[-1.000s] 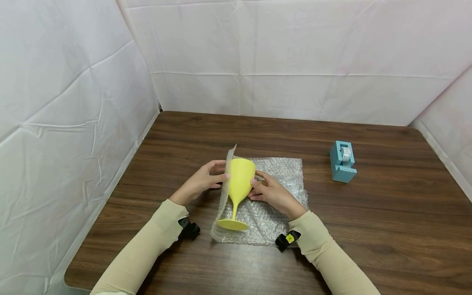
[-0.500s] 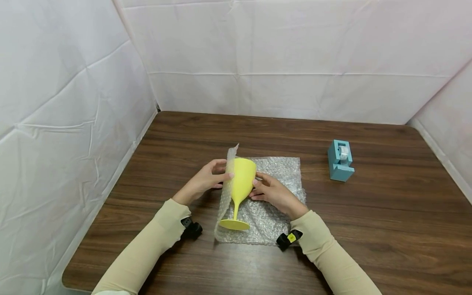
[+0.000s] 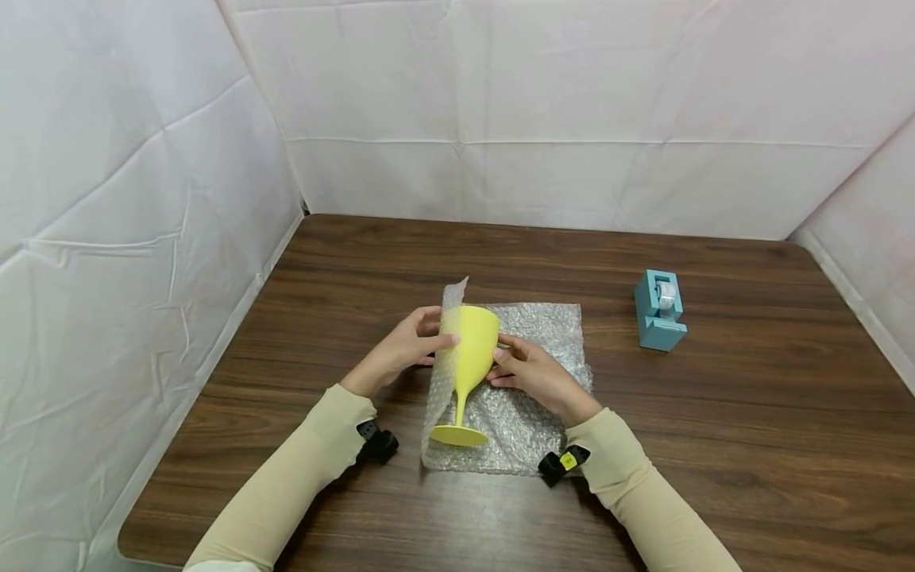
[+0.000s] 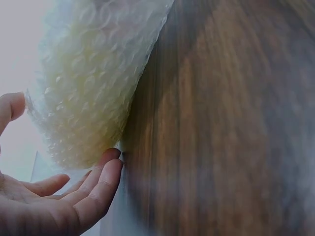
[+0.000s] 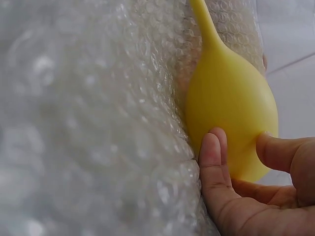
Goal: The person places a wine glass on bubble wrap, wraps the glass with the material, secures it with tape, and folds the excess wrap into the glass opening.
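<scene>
A yellow goblet lies on its side over a sheet of bubble wrap, bowl away from me and round foot toward me. My right hand holds the bowl, thumb on top and fingers curled at its side. The right wrist view shows these fingers against the yellow bowl. At the goblet's left, my left hand holds the raised edge of the wrap, with the thumb over it. In the left wrist view, the bubble wrap curves around the bowl, which shows faintly yellow through it.
A blue tape dispenser with a roll of clear tape stands to the right on the dark wooden table. White sheeting hangs behind the table and along both sides. Each wrist carries a small black camera.
The left hand has brought the raised wrap edge a little to the right, further over the goblet's bowl. Goblet and right hand have shifted slightly right in view.
</scene>
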Demonstrator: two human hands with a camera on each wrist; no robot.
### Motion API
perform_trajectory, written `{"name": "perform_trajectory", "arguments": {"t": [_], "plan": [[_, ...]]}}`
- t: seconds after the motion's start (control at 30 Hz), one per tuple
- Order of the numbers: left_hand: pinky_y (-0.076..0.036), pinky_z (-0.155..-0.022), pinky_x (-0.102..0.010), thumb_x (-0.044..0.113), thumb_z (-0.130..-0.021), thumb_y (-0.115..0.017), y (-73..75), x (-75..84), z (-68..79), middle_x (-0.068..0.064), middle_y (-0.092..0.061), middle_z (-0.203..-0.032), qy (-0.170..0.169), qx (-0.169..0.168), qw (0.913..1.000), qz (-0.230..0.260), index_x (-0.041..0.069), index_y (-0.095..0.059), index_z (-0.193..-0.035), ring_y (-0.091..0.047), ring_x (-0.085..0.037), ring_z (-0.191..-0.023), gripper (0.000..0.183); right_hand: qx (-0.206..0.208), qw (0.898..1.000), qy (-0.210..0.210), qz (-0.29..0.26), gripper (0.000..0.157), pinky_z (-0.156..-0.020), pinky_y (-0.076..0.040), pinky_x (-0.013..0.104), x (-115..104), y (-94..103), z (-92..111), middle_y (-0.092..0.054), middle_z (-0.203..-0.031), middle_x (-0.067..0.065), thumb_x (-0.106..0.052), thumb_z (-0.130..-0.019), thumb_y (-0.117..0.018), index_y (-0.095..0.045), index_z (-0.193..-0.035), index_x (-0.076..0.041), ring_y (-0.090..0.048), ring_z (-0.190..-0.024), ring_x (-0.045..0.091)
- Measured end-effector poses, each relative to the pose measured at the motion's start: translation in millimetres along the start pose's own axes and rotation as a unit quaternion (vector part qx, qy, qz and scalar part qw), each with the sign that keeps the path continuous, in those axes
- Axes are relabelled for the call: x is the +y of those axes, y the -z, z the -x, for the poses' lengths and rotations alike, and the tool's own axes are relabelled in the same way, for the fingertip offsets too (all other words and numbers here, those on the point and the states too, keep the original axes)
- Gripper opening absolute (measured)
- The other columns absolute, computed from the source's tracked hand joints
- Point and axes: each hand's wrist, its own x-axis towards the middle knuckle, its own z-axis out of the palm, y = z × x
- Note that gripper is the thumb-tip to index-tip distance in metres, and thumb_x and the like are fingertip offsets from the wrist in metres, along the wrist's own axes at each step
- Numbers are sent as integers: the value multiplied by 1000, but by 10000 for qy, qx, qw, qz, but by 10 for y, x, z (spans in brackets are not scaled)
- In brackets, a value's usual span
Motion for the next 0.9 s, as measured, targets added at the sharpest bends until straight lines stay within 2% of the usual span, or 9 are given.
{"name": "perform_trajectory", "arguments": {"t": [0.53, 0.9], "plan": [[-47, -98, -49, 33, -92, -64, -90, 29, -56, -16, -31, -152, 77, 40, 9999, -147, 17, -19, -153, -48, -35, -128, 77, 76, 10000, 1, 63, 55, -90, -54, 33, 3, 41, 42, -50, -118, 16, -18, -103, -45, -22, -152, -5, -61, -96, 17], [-48, -95, -47, 34, -91, -64, -142, 37, -91, -14, -30, -152, 141, 77, 9997, -191, 17, -16, -154, -50, -33, -125, 80, 277, 9996, 87, -56, 53, -89, -54, 31, 25, 70, 56, -52, -122, 17, -16, -102, -48, -28, -149, -4, -62, -94, 15]]}}
